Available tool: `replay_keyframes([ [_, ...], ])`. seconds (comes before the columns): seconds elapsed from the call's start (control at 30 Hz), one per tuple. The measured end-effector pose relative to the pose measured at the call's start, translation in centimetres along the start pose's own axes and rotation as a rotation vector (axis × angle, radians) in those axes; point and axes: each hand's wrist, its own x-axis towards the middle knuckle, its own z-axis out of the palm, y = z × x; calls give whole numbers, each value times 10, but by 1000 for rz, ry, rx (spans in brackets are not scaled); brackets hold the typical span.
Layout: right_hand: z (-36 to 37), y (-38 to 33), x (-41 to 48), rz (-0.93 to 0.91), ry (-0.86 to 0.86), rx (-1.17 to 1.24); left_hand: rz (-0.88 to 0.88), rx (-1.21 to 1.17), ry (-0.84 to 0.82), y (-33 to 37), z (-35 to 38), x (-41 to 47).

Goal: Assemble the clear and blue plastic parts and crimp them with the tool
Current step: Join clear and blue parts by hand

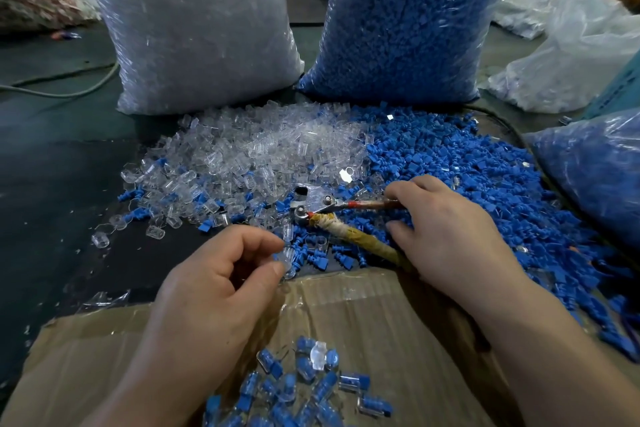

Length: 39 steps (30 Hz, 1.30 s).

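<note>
A heap of clear plastic parts (263,146) lies mid-table beside a heap of blue plastic parts (460,163) on its right. My left hand (211,284) pinches a clear part (288,258) between thumb and fingertips. The crimp tool (322,206) lies between the heaps with its metal jaws to the left and its taped handles to the right. My right hand (446,232) grips those handles, fingers curled over the upper one. Several assembled clear-and-blue pieces (304,381) lie on a cardboard box (381,315) near me.
A big bag of clear parts (194,24) and a big bag of blue parts (408,21) stand behind the heaps. Another blue-filled bag (595,173) lies at the right. A cable (62,83) crosses the dark table at the far left. More plastic bags sit at the back right.
</note>
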Motion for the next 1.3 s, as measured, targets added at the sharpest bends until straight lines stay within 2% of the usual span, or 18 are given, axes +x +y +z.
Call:
replay_keyframes([
  [0.13, -5, -2, -6, -18, 30, 60, 0, 36, -17, 2, 0, 0],
  [0.33, -10, -1, -6, -108, -93, -27, -1, 10, -47, 3, -1, -1],
  [0.57, -8, -4, 0, -159, -127, 44, -8, 1, -53, 4, -1, 0],
  [0.73, -3, -6, 0, -117, -5, 126, -17, -35, -22, 2, -2, 2],
  [0.9, 2, -8, 0, -128, 44, 183, -30, -45, -17, 3, -2, 2],
  [1.17, 0, -7, -4, -53, 230, 436, -34, -129, 31, -1, -2, 2],
  [1.3, -3, -16, -9, -52, 255, 563, -48, -182, 15, 3, -2, 2],
])
